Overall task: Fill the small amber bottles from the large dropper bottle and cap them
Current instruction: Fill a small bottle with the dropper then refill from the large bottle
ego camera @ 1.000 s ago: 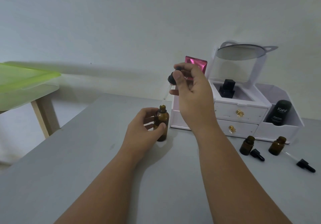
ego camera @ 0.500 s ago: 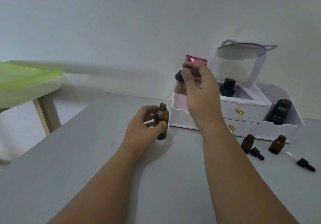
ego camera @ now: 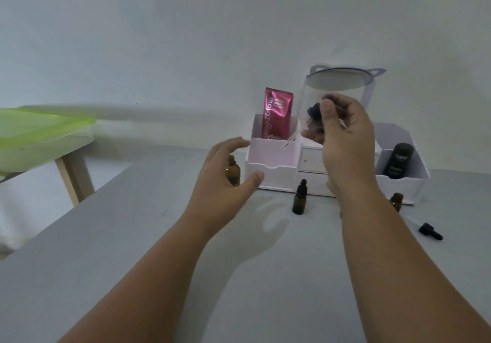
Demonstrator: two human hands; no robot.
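The large amber bottle (ego camera: 233,170) stands uncapped on the grey table (ego camera: 132,249), just behind my left hand (ego camera: 225,185). That hand is open, its fingers spread and off the bottle. My right hand (ego camera: 345,140) is raised in front of the white organizer (ego camera: 271,156) and pinches the black-bulbed dropper (ego camera: 313,110), whose glass pipette slants down to the left. A small amber bottle (ego camera: 299,198) with a black top stands between my forearms. Another small amber bottle (ego camera: 396,201) stands uncapped to the right of my right wrist. A loose black dropper cap (ego camera: 430,231) lies near it.
The organizer at the back holds a pink sachet (ego camera: 277,115) and a black bottle (ego camera: 398,160), with a round mirror (ego camera: 342,78) on top. A green-topped table (ego camera: 39,135) stands at the left beyond the table's edge.
My left hand has let go of the large bottle and opened. My right hand has carried the dropper to the right, away from the bottle's mouth. The view has shifted left.
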